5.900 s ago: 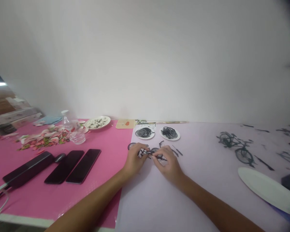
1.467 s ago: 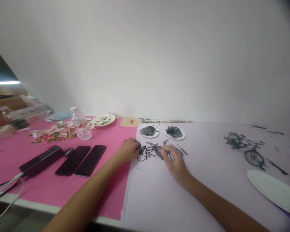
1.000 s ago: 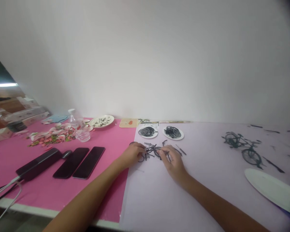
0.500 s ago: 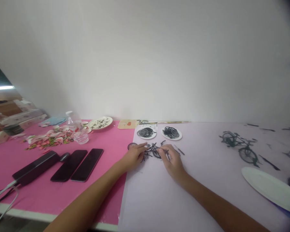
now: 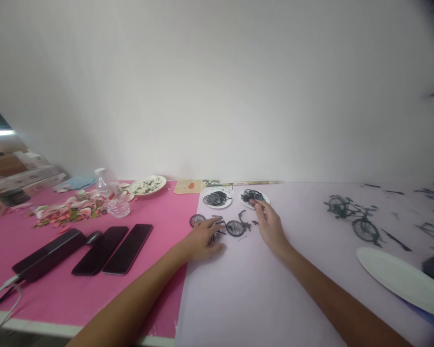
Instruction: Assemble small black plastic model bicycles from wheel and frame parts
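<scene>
Left hand: the left hand [image 5: 204,238] is palm down with the fingers fanned out, over some of the small black bike pieces [image 5: 220,227], so part of that lot is hidden.
Right hand: the right hand [image 5: 271,224] is up at the near edge of the right-hand small plate [image 5: 266,197], fingertips bunched close; honestly can't tell from here if there's a bit pinched in there.
Spoked wheel: a black wheel [image 5: 235,228] lies flat on the pale side of the table [image 5: 235,299], between the hands.
Other wheel: another wheel [image 5: 196,220] sits just left of the fingers.
Left-hand plate: the left-hand small plate [image 5: 230,198] has a pile of black parts too.
Whole bike: there's a model bicycle [image 5: 353,217] off to the right, near a white oval plate [image 5: 401,279].
</scene>
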Tool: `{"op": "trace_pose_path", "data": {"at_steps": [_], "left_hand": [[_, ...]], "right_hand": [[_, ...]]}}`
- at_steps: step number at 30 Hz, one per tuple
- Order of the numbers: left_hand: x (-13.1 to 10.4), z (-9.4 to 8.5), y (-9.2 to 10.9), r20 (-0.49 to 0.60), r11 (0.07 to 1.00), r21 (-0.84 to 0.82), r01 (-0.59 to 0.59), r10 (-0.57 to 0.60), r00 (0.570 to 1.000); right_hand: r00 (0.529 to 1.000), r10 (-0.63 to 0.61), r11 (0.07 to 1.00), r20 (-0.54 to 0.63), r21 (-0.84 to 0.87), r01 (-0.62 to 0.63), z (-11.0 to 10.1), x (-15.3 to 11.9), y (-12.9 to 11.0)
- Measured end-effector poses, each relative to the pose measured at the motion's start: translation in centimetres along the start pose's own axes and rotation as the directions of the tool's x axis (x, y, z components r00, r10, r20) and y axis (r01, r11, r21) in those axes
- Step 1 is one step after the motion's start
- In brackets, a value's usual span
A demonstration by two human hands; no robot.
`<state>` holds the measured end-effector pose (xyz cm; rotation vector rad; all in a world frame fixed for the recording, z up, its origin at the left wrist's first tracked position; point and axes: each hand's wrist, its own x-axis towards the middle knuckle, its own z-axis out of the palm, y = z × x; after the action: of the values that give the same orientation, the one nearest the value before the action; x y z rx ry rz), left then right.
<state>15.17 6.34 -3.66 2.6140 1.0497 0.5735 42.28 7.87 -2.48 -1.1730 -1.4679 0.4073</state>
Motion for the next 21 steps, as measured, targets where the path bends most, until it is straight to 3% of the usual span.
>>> {"op": "trace_pose_path", "data": {"at_steps": [5, 8, 16, 21], "left_hand": [[0.0, -0.1, 0.0, -0.002, 1.0, -0.017, 0.014, -0.014, 1.0], [0.0, -0.1, 0.1, -0.001, 1.0, -0.018, 0.017, -0.017, 1.0], [0.0, 0.0, 0.0, -0.016, 1.0, -0.027, 0.008, -0.008, 1.0], [0.0, 0.1, 0.0, -0.02, 0.999, -0.036, 0.008, -0.009, 1.0]], "right_hand": [[0.97, 0.237, 0.966, 0.053, 0.092, -0.241, -0.4, 1.1, 3.2], [0.948, 0.303, 0.95, 0.099, 0.049, -0.309, -0.3, 1.3, 4.6], [0.964, 0.234, 0.971, 0.127, 0.025, -0.239, 0.3, 0.6, 3.6], [0.974, 0.203, 0.979, 0.097, 0.007, -0.205, -0.4, 1.4, 3.4]]}}
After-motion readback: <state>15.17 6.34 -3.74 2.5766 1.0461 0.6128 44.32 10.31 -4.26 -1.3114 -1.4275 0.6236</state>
